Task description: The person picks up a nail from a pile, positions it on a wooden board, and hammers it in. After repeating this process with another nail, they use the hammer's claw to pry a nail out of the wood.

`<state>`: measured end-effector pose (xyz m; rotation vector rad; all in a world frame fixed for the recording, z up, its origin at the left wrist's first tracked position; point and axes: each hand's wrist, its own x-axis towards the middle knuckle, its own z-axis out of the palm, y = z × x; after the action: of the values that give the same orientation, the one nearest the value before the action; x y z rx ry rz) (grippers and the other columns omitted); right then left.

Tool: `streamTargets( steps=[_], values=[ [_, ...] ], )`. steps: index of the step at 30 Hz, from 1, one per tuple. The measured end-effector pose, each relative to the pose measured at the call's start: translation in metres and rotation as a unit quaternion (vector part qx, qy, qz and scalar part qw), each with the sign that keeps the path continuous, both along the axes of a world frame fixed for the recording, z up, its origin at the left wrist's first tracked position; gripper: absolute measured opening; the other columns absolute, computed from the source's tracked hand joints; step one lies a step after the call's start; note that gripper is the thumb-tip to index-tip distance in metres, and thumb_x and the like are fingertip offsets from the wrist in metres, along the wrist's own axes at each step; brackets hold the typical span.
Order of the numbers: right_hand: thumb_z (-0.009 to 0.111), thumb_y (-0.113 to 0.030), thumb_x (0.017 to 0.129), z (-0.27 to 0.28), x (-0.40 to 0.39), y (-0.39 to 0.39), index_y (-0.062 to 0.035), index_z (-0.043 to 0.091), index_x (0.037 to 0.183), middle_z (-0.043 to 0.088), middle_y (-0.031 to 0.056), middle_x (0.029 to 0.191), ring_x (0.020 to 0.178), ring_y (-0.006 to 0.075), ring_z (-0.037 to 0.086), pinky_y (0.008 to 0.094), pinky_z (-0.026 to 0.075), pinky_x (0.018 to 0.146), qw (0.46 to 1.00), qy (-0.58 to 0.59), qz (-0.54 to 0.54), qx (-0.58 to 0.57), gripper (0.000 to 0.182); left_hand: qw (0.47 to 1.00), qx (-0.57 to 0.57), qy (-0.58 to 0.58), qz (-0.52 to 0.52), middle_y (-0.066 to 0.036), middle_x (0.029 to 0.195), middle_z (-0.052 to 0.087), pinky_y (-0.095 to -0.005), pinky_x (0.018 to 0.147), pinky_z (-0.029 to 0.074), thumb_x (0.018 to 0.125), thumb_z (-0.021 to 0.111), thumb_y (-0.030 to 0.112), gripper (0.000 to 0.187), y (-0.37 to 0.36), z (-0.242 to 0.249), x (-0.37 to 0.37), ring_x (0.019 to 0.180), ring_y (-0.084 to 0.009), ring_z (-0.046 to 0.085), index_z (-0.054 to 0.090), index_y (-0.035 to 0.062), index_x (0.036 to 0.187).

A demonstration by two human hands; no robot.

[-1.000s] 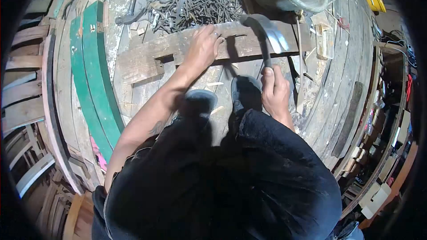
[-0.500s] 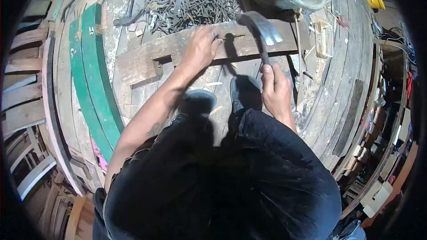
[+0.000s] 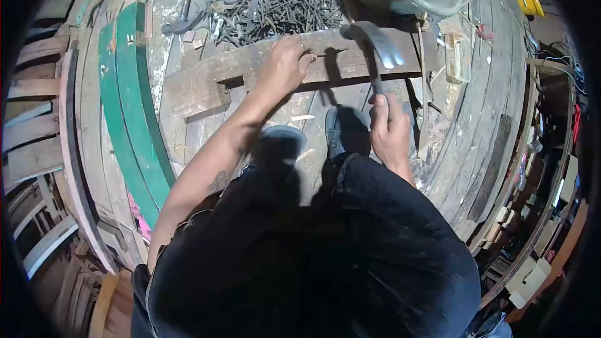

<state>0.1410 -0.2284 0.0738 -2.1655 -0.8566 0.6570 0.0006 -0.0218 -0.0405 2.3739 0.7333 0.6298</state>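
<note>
My right hand (image 3: 391,130) is closed around the handle of a claw hammer (image 3: 374,42). The hammer's head is raised over the right part of a thick notched wooden beam (image 3: 203,87), its claw towards me. On the beam's upper face rests my left hand (image 3: 288,66), with thumb and fingers pinching a thin dark nail (image 3: 329,53). This nail lies nearly flat along the wood and points right. Just beyond the beam is a heap of old nails (image 3: 282,3), many of them bent.
A bucket (image 3: 400,0) stands at the back right. Another hammer (image 3: 181,26) lies at the back left, near green boards (image 3: 131,106). A clear plastic container (image 3: 457,56) sits right of the beam. Slatted wood lines the left side. My feet are just in front of the beam.
The hammer has shifted slightly right and down with my right hand, and its shadow on the beam has moved. My left hand keeps its pinch on the nail in nearly the same place.
</note>
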Motion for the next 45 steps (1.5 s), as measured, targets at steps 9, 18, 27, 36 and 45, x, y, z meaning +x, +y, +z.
streamTargets(
  steps=[9,18,27,36,45],
  values=[
    [0.053,-0.022,0.109,-0.02,-0.001,-0.001,0.0015,0.063,0.1,0.064,0.0286,0.075,0.074,0.0496,0.067,0.052,0.048,0.064,0.999,-0.04,0.025,-0.026,0.027,0.999,-0.028,-0.035,0.015,-0.02,0.098,0.067,-0.0489,0.091,0.052,0.088,0.074,0.012,0.019,-0.001,0.011,0.005,0.099,-0.0405,0.064,0.073,-0.0051,0.096],
    [0.05,-0.021,0.11,-0.004,0.005,-0.003,-0.001,0.06,0.101,0.064,0.0178,0.068,0.06,0.0358,0.066,0.043,0.048,0.056,0.998,-0.012,-0.009,0.062,0.025,1.0,-0.001,-0.022,0.0,-0.025,0.102,0.069,-0.0504,0.088,0.054,0.092,0.074,0.01,0.019,0.002,0.004,0.003,0.098,-0.0437,0.066,0.072,-0.0034,0.104],
    [0.05,-0.024,0.11,-0.018,0.005,0.001,0.0002,0.063,0.1,0.066,0.0267,0.077,0.074,0.0478,0.068,0.0501,0.05,0.065,0.999,-0.036,0.038,-0.004,0.029,0.999,-0.019,-0.031,-0.002,-0.027,0.111,0.07,-0.051,0.095,0.054,0.093,0.075,0.016,0.022,0.0,0.001,0.001,0.108,-0.0451,0.067,0.073,-0.0022,0.105],
    [0.05,-0.023,0.11,-0.021,0.006,-0.003,-0.0002,0.061,0.104,0.064,0.0281,0.074,0.073,0.0503,0.067,0.0505,0.05,0.064,0.997,-0.051,0.047,0.012,0.026,0.998,-0.056,0.0,-0.016,-0.025,0.115,0.071,-0.0504,0.101,0.052,0.095,0.073,0.016,0.022,0.004,0.004,0.003,0.112,-0.0445,0.066,0.073,-0.0002,0.11],
    [0.05,-0.024,0.11,-0.009,0.01,-0.002,0.0008,0.063,0.098,0.063,0.0259,0.071,0.069,0.048,0.066,0.0513,0.048,0.062,0.999,-0.033,0.024,0.004,0.03,0.998,-0.045,0.036,0.002,-0.028,0.118,0.07,-0.0498,0.101,0.052,0.092,0.076,0.016,0.025,0.002,0.011,0.003,0.114,-0.0456,0.065,0.072,-0.0041,0.107]
  ],
)
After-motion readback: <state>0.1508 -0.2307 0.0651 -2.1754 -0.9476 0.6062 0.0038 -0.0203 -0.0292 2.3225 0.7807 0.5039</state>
